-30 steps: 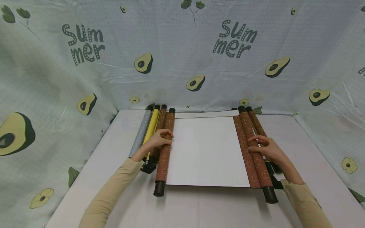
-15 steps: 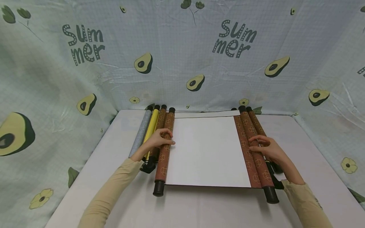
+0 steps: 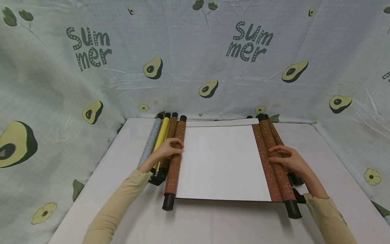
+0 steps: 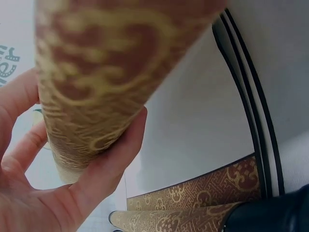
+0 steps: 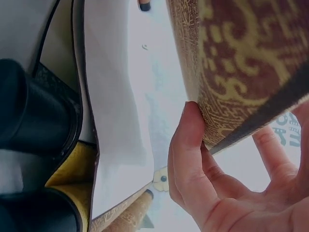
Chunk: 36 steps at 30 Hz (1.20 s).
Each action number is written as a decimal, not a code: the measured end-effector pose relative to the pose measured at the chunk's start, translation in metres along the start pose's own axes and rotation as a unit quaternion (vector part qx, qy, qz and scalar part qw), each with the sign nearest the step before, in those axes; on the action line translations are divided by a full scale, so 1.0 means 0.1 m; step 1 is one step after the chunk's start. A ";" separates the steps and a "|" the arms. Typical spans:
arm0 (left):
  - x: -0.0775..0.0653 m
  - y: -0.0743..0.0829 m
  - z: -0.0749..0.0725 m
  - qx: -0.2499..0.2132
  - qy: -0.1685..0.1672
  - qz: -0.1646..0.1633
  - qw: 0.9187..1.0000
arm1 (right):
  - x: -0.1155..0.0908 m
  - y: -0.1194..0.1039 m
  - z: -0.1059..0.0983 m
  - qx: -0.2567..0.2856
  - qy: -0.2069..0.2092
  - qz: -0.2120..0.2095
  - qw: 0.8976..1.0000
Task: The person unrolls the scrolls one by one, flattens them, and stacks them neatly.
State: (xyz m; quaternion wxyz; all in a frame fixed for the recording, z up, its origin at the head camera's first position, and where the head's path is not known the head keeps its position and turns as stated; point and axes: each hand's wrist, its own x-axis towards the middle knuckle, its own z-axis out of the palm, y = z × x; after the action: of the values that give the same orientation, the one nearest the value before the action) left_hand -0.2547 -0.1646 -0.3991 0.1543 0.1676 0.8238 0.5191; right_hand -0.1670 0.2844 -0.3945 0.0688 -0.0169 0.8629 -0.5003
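Observation:
A hanging scroll (image 3: pixel 223 162) with blank white paper lies partly unrolled between my hands, its near edge lifted over the table. My left hand (image 3: pixel 167 149) grips the brown patterned roll (image 3: pixel 173 173) at its left end. In the left wrist view, thumb and fingers curl around this roll (image 4: pixel 96 77), gold motifs showing on it. On the other side, my right hand (image 3: pixel 289 161) holds the right roll (image 3: pixel 278 174), which has black end knobs. Up close in the right wrist view, fingertips and thumb pinch that patterned roll (image 5: pixel 236 72).
Left of the held scroll, a grey roll (image 3: pixel 150 142), a yellow roll (image 3: pixel 162 134) and a brown roll (image 3: pixel 171 127) lie side by side. Another brown roll (image 3: pixel 275 134) sits against the right one. A printed curtain (image 3: pixel 182 51) hangs behind the white table (image 3: pixel 213 223).
The right roll has moved a little to the right with my right hand, and the left roll has shifted very slightly left. Slightly more white paper shows between them.

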 end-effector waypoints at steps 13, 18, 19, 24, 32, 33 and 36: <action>-0.01 -0.01 -0.01 0.012 0.011 0.025 1.000 | 0.00 0.03 -0.03 -0.013 0.013 -0.003 1.000; 0.01 -0.03 -0.02 0.024 0.014 0.039 0.999 | 0.01 0.03 -0.05 -0.028 0.019 0.000 0.999; 0.02 -0.04 -0.02 0.027 0.015 0.044 0.999 | 0.02 0.03 -0.06 -0.029 0.019 0.001 0.999; 0.03 -0.06 -0.06 0.019 0.007 0.038 0.999 | 0.01 0.03 -0.09 -0.035 0.018 -0.004 0.999; 0.06 -0.09 -0.10 0.033 0.006 0.057 0.998 | 0.00 0.04 -0.11 -0.011 0.010 -0.003 1.000; 0.06 -0.10 -0.11 0.029 0.002 0.055 0.998 | 0.00 0.05 -0.11 -0.008 0.011 -0.003 1.000; 0.04 -0.10 -0.12 0.020 -0.009 0.037 0.999 | 0.00 0.07 -0.12 -0.009 0.016 -0.009 1.000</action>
State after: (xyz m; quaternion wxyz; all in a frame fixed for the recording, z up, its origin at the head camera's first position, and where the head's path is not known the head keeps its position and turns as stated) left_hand -0.2648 -0.1762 -0.4035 0.1389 0.2054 0.8260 0.5062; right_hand -0.1680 0.2982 -0.3947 0.0507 -0.0172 0.8681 -0.4934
